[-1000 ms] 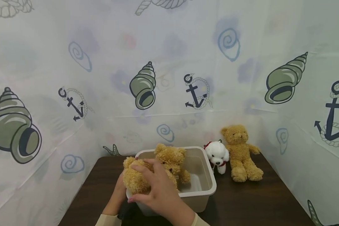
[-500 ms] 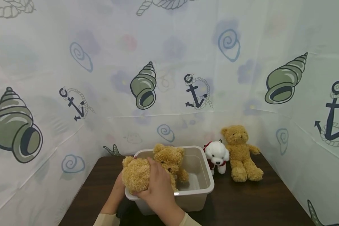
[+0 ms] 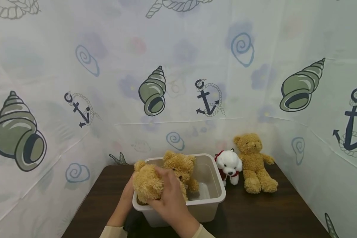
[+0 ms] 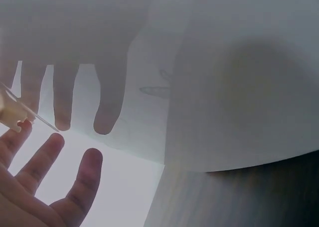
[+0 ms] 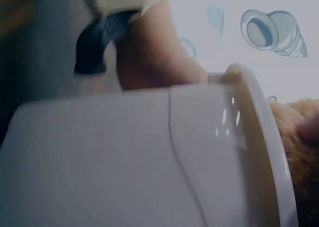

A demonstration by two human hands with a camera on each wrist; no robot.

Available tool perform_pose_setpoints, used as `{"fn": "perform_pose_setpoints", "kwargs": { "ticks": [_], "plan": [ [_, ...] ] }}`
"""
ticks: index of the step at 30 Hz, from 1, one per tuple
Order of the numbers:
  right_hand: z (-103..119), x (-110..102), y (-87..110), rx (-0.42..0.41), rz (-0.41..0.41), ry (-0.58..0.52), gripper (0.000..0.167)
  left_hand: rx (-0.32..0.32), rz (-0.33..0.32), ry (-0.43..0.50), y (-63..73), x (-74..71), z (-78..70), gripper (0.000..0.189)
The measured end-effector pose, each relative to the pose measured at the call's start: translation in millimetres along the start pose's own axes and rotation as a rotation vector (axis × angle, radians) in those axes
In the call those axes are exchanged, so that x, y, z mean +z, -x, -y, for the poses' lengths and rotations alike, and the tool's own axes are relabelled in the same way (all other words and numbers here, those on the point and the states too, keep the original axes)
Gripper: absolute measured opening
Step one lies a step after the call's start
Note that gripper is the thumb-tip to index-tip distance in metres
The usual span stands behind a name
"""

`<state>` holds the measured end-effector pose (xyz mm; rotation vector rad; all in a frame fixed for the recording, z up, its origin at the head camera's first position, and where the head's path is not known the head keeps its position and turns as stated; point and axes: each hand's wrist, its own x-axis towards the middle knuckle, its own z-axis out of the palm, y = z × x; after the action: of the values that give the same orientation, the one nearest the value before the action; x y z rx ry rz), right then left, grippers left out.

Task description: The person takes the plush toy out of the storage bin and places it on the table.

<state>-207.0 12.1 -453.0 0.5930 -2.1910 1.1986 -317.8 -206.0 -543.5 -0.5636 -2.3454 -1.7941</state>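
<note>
A curly tan teddy bear (image 3: 147, 182) sits in the left end of the beige plastic bin (image 3: 206, 202), mostly the back of its head showing. My right hand (image 3: 173, 198) grips this bear from the right, thumb toward the front and fingers over the far side. Beside it in the bin is a second tan teddy bear (image 3: 179, 167), partly covered by that hand. My left hand (image 3: 127, 193) is at the bin's left side, partly hidden by the bear. In the left wrist view, the left hand's fingers (image 4: 82, 187) are spread and nearly straight by the bin's glossy wall.
On the dark wooden table (image 3: 244, 218), to the right of the bin, stand a white plush dog (image 3: 229, 163) with red trim and a third teddy bear (image 3: 252, 162). A pale curtain (image 3: 178, 49) printed with shells and anchors surrounds the table. The bin's right half shows bare floor.
My right hand's fingers were spread over the bear and have closed round it. The held bear has shifted slightly right. The dog and far bear stay put.
</note>
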Motion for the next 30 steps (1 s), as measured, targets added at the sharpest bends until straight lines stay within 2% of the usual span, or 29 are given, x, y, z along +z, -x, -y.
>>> {"fn": "perform_pose_setpoints", "kwargs": {
  "ticks": [3, 8, 10, 14, 15, 18, 20, 22, 27, 30],
  "plan": [
    [-1.3, -5.2, 0.8, -0.020, 0.009, -0.046, 0.101, -0.001, 0.043, 0.047, -0.8, -2.3, -0.8, 0.058],
    [0.7, -14.4, -1.1, 0.048, 0.022, -0.057, 0.077, -0.022, 0.053, 0.062, -0.8, -4.2, 0.7, 0.062],
    [2.5, -17.4, -2.1, 0.054, 0.018, 0.016, 0.069, -0.010, 0.060, 0.069, -1.1, -4.6, 1.9, 0.061],
    [7.6, -21.9, -3.4, 0.070, 0.039, 0.256, 0.062, 0.031, 0.064, 0.091, -2.4, -4.0, 4.8, 0.059],
    [8.9, -22.7, -3.7, 0.076, 0.053, 0.307, 0.064, 0.034, 0.062, 0.093, -2.5, -3.7, 5.5, 0.059],
    [10.5, -24.1, -3.8, 0.109, 0.096, 0.391, 0.082, 0.035, 0.058, 0.129, -4.4, -1.9, 6.1, 0.059],
    [8.6, -24.9, -2.7, 0.122, 0.107, 0.399, 0.094, 0.031, 0.062, 0.148, -5.1, -0.6, 6.2, 0.059],
    [4.8, -26.8, -2.0, 0.147, 0.097, 0.373, 0.097, 0.024, 0.063, 0.151, -5.2, 0.8, 5.9, 0.059],
    [-10.4, -36.6, -1.8, 0.183, 0.030, 0.270, 0.102, 0.020, 0.056, 0.147, -4.3, 2.9, 4.7, 0.059],
    [-16.1, -43.5, -0.9, 0.150, -0.029, 0.211, 0.100, 0.024, 0.043, 0.150, -4.5, 1.8, 3.5, 0.058]
  ]
}}
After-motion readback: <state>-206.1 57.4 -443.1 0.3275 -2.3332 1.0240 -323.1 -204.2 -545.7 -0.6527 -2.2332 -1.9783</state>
